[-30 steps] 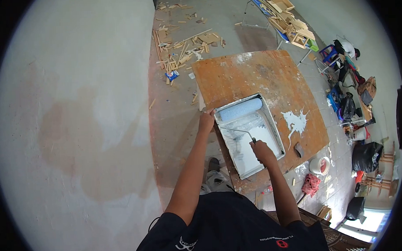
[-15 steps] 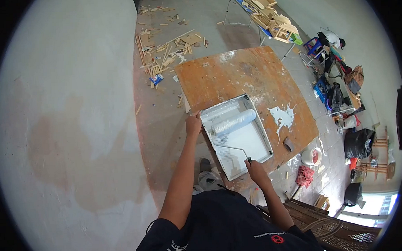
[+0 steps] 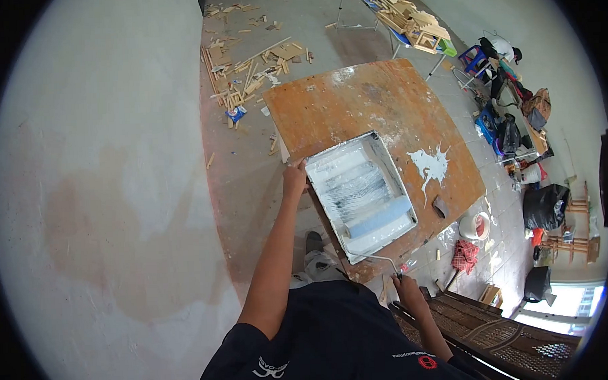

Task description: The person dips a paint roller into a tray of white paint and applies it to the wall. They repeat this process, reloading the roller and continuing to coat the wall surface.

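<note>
A paint tray (image 3: 310, 190) with white paint lies on a worn wooden board (image 3: 354, 98). My left hand (image 3: 295, 179) is closed on the tray's left rim, near its far corner. In my right hand (image 3: 408, 290) is the handle of a paint roller (image 3: 378, 217), held just off the tray's near edge. The roller's pale, wet sleeve lies in the near part of the tray, and its bent wire frame crosses the near rim. Streaks with dark ridges show on the tray floor beyond the sleeve. To the tray's right, a white paint splash (image 3: 430, 164) marks the board.
A dark scraper-like piece (image 3: 440, 207) lies on the board's right side. Right of the board stand a white bucket (image 3: 475, 226) and a red checked cloth (image 3: 465, 257). Wood scraps (image 3: 246, 75) litter the floor by the wall (image 3: 110, 197). A patterned brown bench (image 3: 483, 331) is at lower right.
The roller has come back towards me, from the far part of the tray to its near part. My right hand has moved nearer my body. My left hand stays on the rim.
</note>
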A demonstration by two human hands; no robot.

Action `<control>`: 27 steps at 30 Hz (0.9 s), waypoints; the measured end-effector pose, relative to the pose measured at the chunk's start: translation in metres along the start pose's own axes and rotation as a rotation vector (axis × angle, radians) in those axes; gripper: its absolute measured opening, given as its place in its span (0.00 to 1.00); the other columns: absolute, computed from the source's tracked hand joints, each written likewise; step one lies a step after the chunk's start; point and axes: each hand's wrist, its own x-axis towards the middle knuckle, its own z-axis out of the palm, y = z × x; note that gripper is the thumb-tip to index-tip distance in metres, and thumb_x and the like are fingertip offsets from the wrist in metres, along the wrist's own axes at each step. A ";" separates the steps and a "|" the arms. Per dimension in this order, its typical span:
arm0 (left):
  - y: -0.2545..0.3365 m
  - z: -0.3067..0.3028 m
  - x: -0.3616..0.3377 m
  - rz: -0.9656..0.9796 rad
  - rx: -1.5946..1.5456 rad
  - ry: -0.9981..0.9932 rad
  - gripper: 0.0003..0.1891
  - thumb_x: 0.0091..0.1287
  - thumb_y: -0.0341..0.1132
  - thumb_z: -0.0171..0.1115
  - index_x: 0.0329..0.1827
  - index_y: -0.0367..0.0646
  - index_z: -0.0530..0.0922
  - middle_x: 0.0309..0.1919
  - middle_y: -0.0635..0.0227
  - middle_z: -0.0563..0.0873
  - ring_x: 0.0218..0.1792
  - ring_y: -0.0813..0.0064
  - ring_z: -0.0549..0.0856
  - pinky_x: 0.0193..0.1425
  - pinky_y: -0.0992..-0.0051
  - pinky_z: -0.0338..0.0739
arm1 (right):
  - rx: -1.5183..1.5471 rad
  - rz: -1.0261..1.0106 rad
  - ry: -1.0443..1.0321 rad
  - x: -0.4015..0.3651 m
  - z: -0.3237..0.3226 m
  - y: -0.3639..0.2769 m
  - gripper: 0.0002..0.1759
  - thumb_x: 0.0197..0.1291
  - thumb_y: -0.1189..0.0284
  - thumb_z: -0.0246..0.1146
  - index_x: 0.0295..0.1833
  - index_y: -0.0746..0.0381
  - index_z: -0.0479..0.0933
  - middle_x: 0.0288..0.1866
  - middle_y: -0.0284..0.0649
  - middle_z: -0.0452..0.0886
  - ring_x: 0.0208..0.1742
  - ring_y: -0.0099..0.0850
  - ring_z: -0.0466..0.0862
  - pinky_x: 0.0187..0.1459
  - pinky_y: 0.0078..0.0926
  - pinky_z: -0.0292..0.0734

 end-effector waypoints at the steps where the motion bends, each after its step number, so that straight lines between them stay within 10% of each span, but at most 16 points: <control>1: 0.004 -0.002 -0.003 0.026 0.036 0.007 0.16 0.68 0.39 0.53 0.53 0.39 0.78 0.39 0.50 0.84 0.25 0.60 0.86 0.22 0.69 0.82 | -0.032 -0.075 0.014 -0.004 0.001 0.005 0.21 0.67 0.61 0.50 0.39 0.72 0.74 0.31 0.62 0.78 0.39 0.59 0.78 0.37 0.51 0.72; 4: 0.005 -0.003 -0.005 0.059 0.054 0.014 0.16 0.68 0.39 0.53 0.53 0.38 0.78 0.39 0.49 0.83 0.25 0.61 0.86 0.22 0.69 0.83 | -0.273 -0.266 0.019 -0.013 -0.004 0.004 0.20 0.67 0.62 0.50 0.40 0.71 0.74 0.31 0.61 0.78 0.38 0.59 0.78 0.37 0.51 0.71; 18: 0.003 -0.004 -0.003 0.009 -0.035 -0.027 0.16 0.68 0.39 0.54 0.52 0.39 0.78 0.34 0.51 0.84 0.27 0.61 0.86 0.23 0.68 0.83 | 0.083 0.084 0.049 0.065 0.003 -0.037 0.27 0.66 0.58 0.51 0.29 0.74 0.74 0.27 0.65 0.75 0.36 0.60 0.78 0.35 0.50 0.71; 27: -0.065 0.014 0.043 0.591 0.326 0.197 0.16 0.68 0.41 0.53 0.50 0.39 0.80 0.39 0.47 0.84 0.28 0.64 0.86 0.24 0.71 0.80 | 0.143 0.030 0.082 0.093 0.015 -0.042 0.26 0.65 0.58 0.53 0.28 0.74 0.73 0.21 0.60 0.75 0.29 0.56 0.79 0.31 0.46 0.71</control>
